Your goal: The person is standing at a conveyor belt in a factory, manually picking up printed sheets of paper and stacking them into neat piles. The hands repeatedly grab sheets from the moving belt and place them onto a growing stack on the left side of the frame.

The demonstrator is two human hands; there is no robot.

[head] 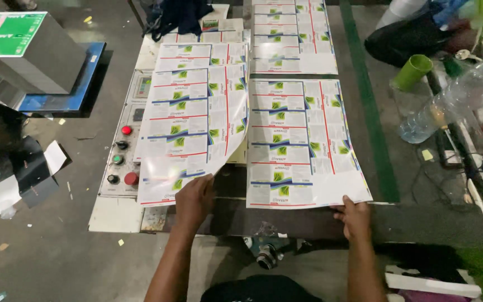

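The left hand (194, 198) pinches the near corner of a curled printed sheet (194, 123), which runs lengthwise toward the frame's top. The right hand (355, 217) lies with fingers spread on the flat sheet (303, 145) at centre-right.

Glossy printed paper sheets (303, 145) (light glare), clear plastic bottle (454, 100), painted metal control panel (119, 162), matt dark tabletop (420, 223)

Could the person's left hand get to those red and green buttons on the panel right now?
Probably not freely: the left hand is holding up a glossy printed sheet, which curls over beside the button panel. The buttons lie close and uncovered, but the hand is occupied.
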